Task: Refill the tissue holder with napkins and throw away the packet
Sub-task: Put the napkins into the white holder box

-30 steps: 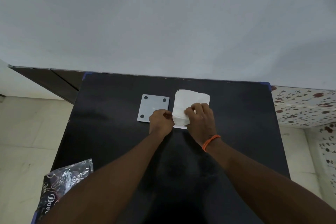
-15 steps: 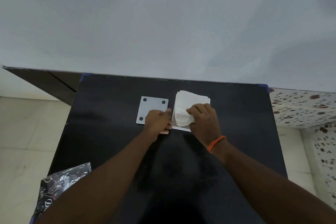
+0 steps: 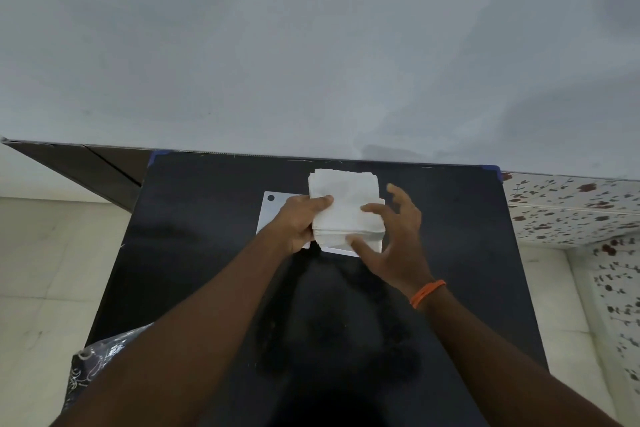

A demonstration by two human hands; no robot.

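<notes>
On the black surface (image 3: 207,253), your left hand (image 3: 298,222) clamps the flat napkins (image 3: 346,208); your right hand (image 3: 398,239) is spread open, fingertips touching them.

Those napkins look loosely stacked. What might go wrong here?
The left hand alone grips the napkin stack; the right hand is spread open with only fingertips touching, so loose sheets could fan out or slide onto the black table. The empty packet overhangs the table's near left edge and could drop off.

Single head-worn wide-angle view, facing forward and down, close over black table (image 3: 207,253), wall beyond
</notes>
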